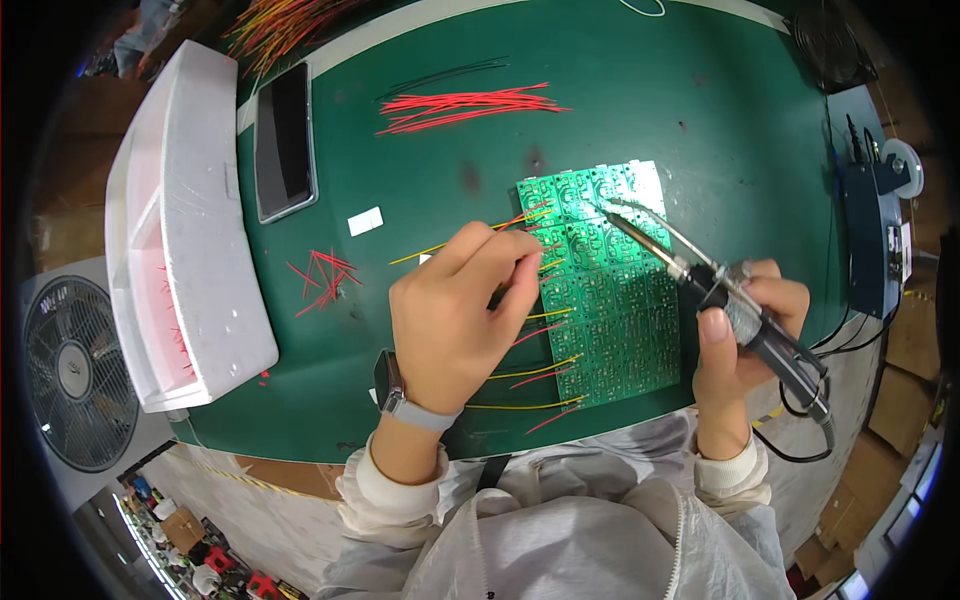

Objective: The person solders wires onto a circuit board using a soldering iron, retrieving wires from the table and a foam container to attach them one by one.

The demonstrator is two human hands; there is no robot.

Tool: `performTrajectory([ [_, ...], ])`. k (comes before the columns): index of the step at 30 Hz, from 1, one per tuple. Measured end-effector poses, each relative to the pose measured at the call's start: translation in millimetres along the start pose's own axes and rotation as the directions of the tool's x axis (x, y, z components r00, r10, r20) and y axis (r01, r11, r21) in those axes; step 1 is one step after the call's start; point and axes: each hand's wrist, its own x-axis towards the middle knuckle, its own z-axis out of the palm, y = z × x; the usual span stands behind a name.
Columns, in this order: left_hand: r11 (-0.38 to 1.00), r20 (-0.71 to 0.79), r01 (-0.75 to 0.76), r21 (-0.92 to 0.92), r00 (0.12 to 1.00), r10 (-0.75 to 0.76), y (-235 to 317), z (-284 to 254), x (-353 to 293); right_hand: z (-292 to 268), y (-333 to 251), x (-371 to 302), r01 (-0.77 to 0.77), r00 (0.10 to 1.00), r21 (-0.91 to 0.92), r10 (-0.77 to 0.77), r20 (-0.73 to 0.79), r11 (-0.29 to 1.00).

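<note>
Right hand (748, 325), closed around a soldering iron (703, 285), sits at three o'clock of a green circuit board (618, 320) on a green table (420, 185), the iron's tip above it; left hand (462, 290), at the board's nine o'clock, curls thumb and forefinger close together, whether gripping anything I cannot tell; red wires (465, 108) lie toward eleven o'clock

Desk: a green-topped desk (720, 120) with a pale strip along its far edge, bent by the lens.
Floor: pale grey floor (265, 525), crossed at lower left by yellow-and-black striped tape (250, 482).
Right side: brown cardboard boxes (885, 430) beyond the desk.
Left side: a large round fan (73, 370) with a dark grille.
Lower left corner: red and white clutter (215, 560), too small to identify, near a bright white streak of light (140, 545).
</note>
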Motion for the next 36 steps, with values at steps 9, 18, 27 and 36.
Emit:
performTrajectory([
  [9, 0.986, 0.024, 0.087, -0.142, 0.996, -0.084, -4, 4, -1, -7, 7, -18, 0.082, 0.993, -0.052, -0.076, 0.095, 0.995],
  [18, 0.988, 0.016, 0.055, -0.143, 0.998, -0.053, -5, 6, 3, -9, 6, -18, 0.035, 0.994, -0.034, -0.031, 0.105, 0.999],
  [27, 0.99, 0.058, 0.061, -0.131, 0.997, -0.054, -8, 7, 1, -6, 5, -20, -0.005, 0.992, -0.047, 0.011, 0.125, 0.999],
  [36, 0.992, 0.086, 0.079, -0.094, 0.994, -0.071, -6, 5, 1, -6, 10, -19, 0.034, 0.991, -0.05, -0.027, 0.131, 0.998],
])
